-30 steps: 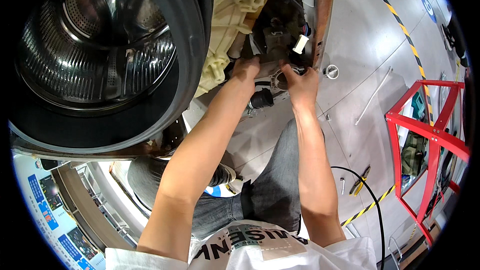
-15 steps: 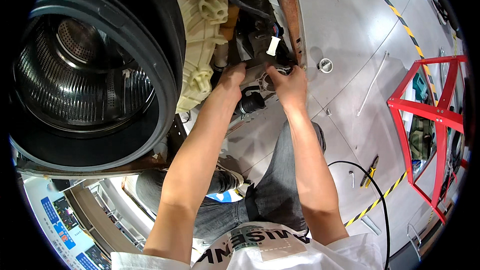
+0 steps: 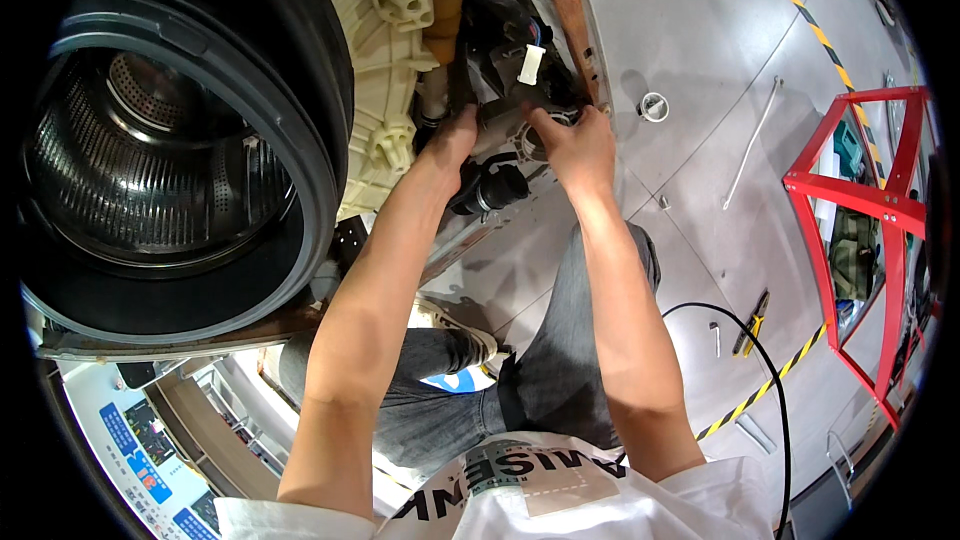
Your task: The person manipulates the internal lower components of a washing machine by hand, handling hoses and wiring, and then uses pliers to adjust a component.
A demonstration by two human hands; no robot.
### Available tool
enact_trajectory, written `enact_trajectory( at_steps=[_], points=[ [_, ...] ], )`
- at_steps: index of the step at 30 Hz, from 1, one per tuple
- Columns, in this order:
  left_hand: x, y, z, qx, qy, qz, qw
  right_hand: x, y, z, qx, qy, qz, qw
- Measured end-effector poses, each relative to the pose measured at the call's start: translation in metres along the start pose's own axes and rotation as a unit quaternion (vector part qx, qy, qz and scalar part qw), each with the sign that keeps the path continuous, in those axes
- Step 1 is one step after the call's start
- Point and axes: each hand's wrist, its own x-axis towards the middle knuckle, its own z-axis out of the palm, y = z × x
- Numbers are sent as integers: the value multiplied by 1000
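Note:
Both my hands reach into the open lower side of a washing machine, right of its cream plastic tub [image 3: 375,90]. My left hand [image 3: 452,150] has its fingers curled inside, their tips and whatever they grip hidden in shadow. My right hand [image 3: 585,150] grips a round metal-ringed pump part [image 3: 533,143], thumb on its left, fingers over its far side. Just below and between my hands is a black ribbed cylindrical fitting [image 3: 503,185]. A white connector [image 3: 532,63] on coloured wires hangs above. The drum with its black gasket [image 3: 310,210] fills the upper left.
A rusty panel edge [image 3: 568,0] borders the opening. On the floor lie a white cup-like piece [image 3: 653,107], a long rod [image 3: 750,143], a hex key [image 3: 716,338] and yellow pliers [image 3: 750,323]. A red metal frame [image 3: 835,187] stands right; a black cable [image 3: 770,380] curves beside me.
The view has shifted, so the machine and both hands sit further left and a little higher in the picture. My hands remain inside the opening in much the same grip.

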Motion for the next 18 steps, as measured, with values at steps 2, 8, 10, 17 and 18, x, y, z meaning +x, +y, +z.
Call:
enact_trajectory(
  at_steps=[2,8,10,17,18],
  points=[
    [-16,7,6,12,12,16,1000,2,5,0,11,11,-15,1000],
    [-23,-3,-2,24,52,19,998,3,10,2,59,-5,-20,998],
    [-17,-8,-18,57,18,-9,998,1,5,1,60,-18,0,998],
    [-25,-4,-18,-47,-98,-4,994,7,16,8,111,-14,-36,993],
    [-29,-1,-14,-36,-80,-11,996,8,18,8,117,-19,-34,992]
  ],
)
